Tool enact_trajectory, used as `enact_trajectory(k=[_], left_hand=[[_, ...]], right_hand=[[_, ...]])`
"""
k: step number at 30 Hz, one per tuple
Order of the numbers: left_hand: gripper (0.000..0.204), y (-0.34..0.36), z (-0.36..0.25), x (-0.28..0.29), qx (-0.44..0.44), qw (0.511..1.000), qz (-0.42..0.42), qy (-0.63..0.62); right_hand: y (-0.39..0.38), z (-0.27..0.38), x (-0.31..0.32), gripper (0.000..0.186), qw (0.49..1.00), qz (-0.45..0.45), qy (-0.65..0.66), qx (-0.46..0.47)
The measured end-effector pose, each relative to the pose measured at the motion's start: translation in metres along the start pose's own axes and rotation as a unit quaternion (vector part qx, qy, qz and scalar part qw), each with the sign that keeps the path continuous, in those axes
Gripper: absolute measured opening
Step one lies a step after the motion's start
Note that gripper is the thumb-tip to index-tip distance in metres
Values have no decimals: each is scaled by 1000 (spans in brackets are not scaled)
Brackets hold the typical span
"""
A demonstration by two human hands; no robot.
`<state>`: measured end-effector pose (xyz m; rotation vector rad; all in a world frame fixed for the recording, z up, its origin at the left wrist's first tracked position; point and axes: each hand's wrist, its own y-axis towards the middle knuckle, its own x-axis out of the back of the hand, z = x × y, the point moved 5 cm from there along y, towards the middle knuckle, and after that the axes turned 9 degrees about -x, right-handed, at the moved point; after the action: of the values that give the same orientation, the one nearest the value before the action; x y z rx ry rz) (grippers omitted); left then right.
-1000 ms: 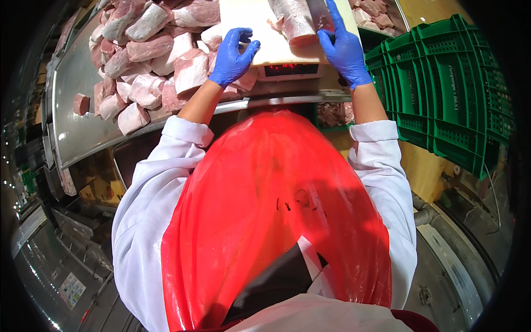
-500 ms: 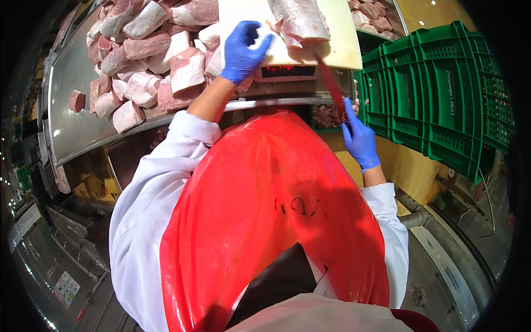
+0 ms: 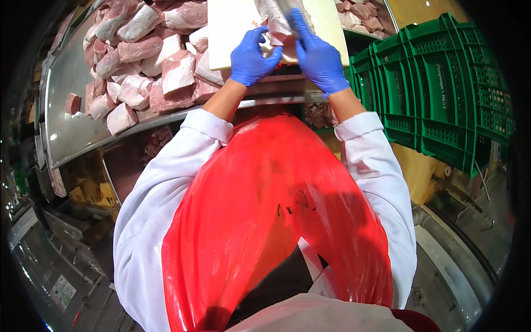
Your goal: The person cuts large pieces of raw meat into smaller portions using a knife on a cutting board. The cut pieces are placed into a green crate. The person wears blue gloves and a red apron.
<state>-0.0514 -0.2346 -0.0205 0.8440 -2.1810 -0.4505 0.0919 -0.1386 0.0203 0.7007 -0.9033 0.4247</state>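
Observation:
On the white cutting board (image 3: pixel 224 33) lies a long piece of pale pink meat (image 3: pixel 271 12), cut off by the upper edge of the picture. My left hand (image 3: pixel 250 62), in a blue glove, has its curled fingers and thumb at the near left end of this meat. Over the meat's right side is my right hand (image 3: pixel 322 60), also blue-gloved, its index finger stretched forward along a knife. The knife's blade (image 3: pixel 289 21) is smeared by motion against the meat, and its handle is hidden in my palm.
Left of the board, a heap of meat chunks (image 3: pixel 135 91) covers part of a metal table (image 3: pixel 69 130). Green plastic crates (image 3: pixel 431 91) stand at the right. More meat pieces (image 3: pixel 362 16) lie beyond the board's right edge. Below the board, a lit red display is partly covered.
My right hand has brought the knife up from beside the board onto the meat. My left hand has moved right to the meat's near end. The whole view has shifted slightly.

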Motion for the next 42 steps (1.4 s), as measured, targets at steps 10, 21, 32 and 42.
enact_trajectory(k=[10,21,32,42], left_hand=[[23,4,12,-22,-139,986,61,66],[19,0,32,-19,-83,994,65,-32],[22,6,73,26,41,993,106,37],[14,30,46,-7,-158,971,125,125]], right_hand=[[13,-10,14,73,988,-56,124,-69],[0,17,-22,74,989,102,-103,24],[-114,-42,89,86,908,327,-261,13],[-64,5,50,75,994,99,29,-44]])
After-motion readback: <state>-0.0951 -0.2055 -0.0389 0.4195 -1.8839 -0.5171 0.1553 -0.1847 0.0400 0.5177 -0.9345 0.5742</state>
